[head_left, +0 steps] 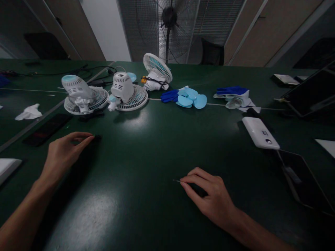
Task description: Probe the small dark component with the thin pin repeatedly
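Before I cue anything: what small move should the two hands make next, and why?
Perhaps bring the right hand closer to the left hand: the right pinches a thin piece, the left pinches a small dark item, and the hands are well apart over the green table.

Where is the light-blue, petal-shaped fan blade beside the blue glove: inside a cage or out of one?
Out: the fan blade lies bare beside the blue glove, its broad petals in plain sight, with nothing enclosing them.
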`<state>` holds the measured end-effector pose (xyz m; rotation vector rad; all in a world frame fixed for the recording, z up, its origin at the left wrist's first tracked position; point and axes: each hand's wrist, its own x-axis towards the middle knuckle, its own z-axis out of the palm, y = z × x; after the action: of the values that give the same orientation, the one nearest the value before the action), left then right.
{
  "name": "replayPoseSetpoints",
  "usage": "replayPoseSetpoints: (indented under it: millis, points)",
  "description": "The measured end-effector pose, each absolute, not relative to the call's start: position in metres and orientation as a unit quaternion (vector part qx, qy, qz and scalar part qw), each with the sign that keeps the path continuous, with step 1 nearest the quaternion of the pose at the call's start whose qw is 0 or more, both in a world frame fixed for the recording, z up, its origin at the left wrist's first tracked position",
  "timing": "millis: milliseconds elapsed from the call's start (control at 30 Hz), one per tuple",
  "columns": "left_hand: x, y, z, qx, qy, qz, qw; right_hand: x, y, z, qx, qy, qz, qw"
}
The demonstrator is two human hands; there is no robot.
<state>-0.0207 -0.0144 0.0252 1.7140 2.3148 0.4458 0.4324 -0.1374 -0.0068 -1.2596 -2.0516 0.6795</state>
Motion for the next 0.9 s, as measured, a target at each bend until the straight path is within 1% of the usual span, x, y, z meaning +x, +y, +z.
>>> replayPoseSetpoints:
  millis: [667,733,900]
  points:
    - [-0.021,-0.017,0.020,0.600,0.776,0.153,0.118,0.432,-0.137,-0.005,-0.476,-0.775,0.271,0.314]
    - [-0.018,-0.019,0.019,0.622,0.760,0.158,0.101,0.432,-0.137,-0.005,-0.475,-0.777,0.266,0.316]
    - [-0.008,-0.019,0.010,0.729,0.669,0.143,0.019,0.432,-0.137,-0.006,-0.478,-0.780,0.255,0.313]
